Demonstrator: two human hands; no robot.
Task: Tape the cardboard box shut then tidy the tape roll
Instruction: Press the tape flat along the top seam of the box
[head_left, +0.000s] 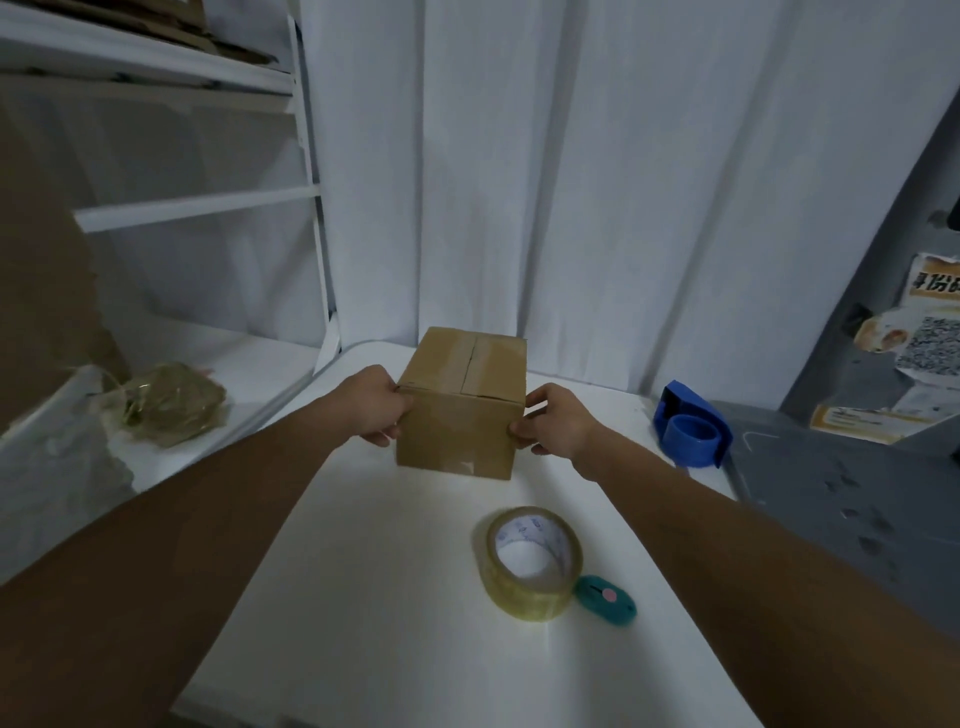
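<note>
A small brown cardboard box (460, 410) stands on the white table (374, 597) near its far edge, flaps folded down, with a strip of tape running over the top seam and down the near face. My left hand (371, 402) grips the box's left side and my right hand (556, 421) grips its right side. A roll of clear tape (532, 564) lies flat on the table nearer to me, right of centre, untouched.
A small teal cutter (608, 600) lies against the tape roll's right side. A blue tape dispenser (691, 426) sits at the table's far right edge. White shelving (197, 208) with a bundle of straw-like twine (171, 402) stands left. White curtains hang behind.
</note>
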